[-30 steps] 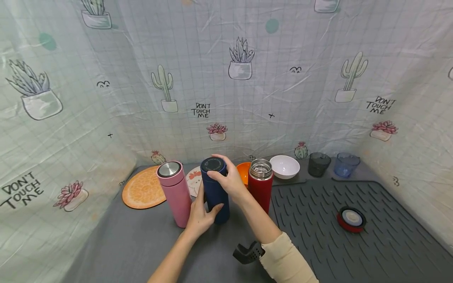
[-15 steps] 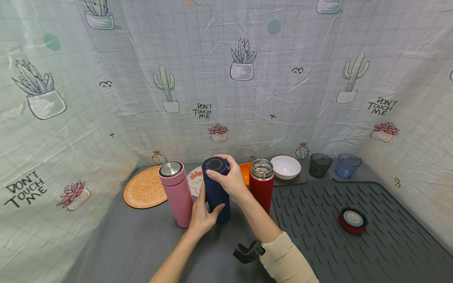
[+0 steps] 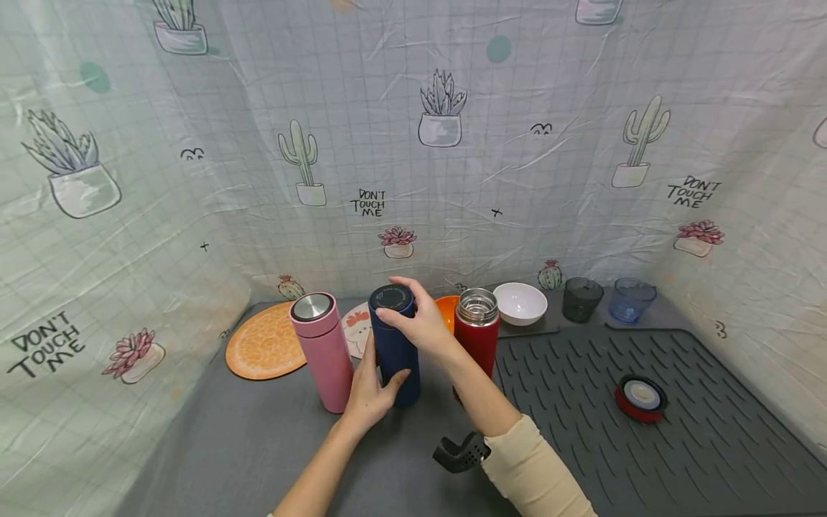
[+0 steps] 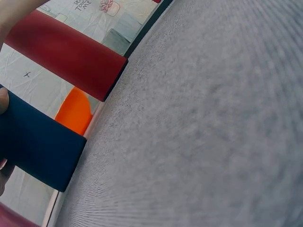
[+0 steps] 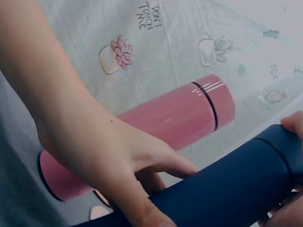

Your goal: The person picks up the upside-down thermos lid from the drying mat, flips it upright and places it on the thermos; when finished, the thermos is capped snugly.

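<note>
Your hands have barely shifted since before: left hand (image 3: pixel 371 391) wraps the upright navy flask (image 3: pixel 394 345) low between pink flask (image 3: pixel 321 350) and lidless red flask (image 3: pixel 477 334), right hand (image 3: pixel 423 323) grips its cap (image 3: pixel 390 296), while your left wrist view alone shows its base.

A navy flask (image 3: pixel 394 345) stands between a pink flask (image 3: pixel 321 352) and a red flask (image 3: pixel 477 337) on a grey ribbed mat (image 3: pixel 646 459), by an orange-slice coaster (image 3: pixel 263 350), before a pale grid-checked cloth (image 3: pixel 413 143) printed with green cacti.

The navy flask (image 3: pixel 394 345) stands upright on the grey table, lid on, with a pink flask at its nine o'clock and a red one at three.
</note>
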Demonstrator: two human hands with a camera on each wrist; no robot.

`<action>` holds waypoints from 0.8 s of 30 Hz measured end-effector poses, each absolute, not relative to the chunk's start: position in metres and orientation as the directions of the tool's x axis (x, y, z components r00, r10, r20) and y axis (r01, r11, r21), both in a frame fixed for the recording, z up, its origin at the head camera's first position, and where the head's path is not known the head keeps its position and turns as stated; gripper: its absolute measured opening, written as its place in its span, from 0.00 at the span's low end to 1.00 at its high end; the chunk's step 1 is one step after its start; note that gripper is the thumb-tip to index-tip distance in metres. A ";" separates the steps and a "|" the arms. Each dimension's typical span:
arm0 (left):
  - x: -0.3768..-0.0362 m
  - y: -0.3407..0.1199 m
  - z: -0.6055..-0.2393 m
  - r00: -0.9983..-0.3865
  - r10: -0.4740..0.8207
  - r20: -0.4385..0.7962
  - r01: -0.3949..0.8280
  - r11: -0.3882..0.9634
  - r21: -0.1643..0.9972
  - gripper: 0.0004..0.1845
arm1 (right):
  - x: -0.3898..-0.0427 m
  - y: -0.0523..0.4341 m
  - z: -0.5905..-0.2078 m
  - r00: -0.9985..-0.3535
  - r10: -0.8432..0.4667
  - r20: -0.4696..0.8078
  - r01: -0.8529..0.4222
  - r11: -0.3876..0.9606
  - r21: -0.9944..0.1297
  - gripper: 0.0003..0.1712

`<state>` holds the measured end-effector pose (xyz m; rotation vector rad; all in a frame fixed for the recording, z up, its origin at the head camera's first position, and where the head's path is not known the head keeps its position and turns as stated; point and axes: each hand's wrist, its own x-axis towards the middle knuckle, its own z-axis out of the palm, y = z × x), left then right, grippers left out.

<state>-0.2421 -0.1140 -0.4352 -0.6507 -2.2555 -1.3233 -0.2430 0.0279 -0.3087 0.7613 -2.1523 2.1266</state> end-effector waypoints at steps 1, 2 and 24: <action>-0.243 -0.115 -0.437 -0.790 0.170 0.589 0.594 0.447 0.669 0.51 | -0.242 0.030 -0.306 -0.873 -0.325 0.363 -0.381 -0.010 -0.925 0.32; -0.244 -0.116 -0.438 -0.788 0.164 0.594 0.594 0.459 0.661 0.50 | -0.240 0.031 -0.304 -0.864 -0.324 0.385 -0.416 0.031 -0.909 0.32; -0.198 -0.101 -0.371 -0.286 0.141 0.948 0.869 0.455 0.195 0.28 | -0.190 0.123 -0.331 -0.608 -0.427 0.669 -0.744 0.013 -0.668 0.30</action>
